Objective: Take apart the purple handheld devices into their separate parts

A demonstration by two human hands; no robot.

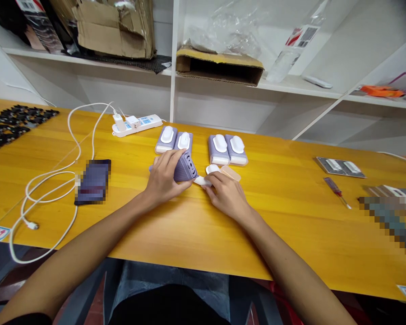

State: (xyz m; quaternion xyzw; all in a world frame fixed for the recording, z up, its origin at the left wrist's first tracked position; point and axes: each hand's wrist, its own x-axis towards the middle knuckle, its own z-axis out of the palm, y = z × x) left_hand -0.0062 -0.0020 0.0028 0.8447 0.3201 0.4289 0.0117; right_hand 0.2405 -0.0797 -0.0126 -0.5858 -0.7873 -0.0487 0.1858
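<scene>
Lilac, ribbed: my left grip (pixel 161 177) clamps one block (pixel 185 168), right grip (pixel 229 193) seemingly one white piece (pixel 201 181); four blocks (pixel 219 155) beyond.

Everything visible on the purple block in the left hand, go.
The purple block is a boxy, round-edged unit, plastic by its look, with a ribbed side and an end face showing several dark openings, too small to identify. It is tilted, end face turned rightward, in front of the lined-up purple units. The left hand grips it and hides much of it. A white piece meets its lower right corner, by the right hand; whether they're joined is unclear.
</scene>
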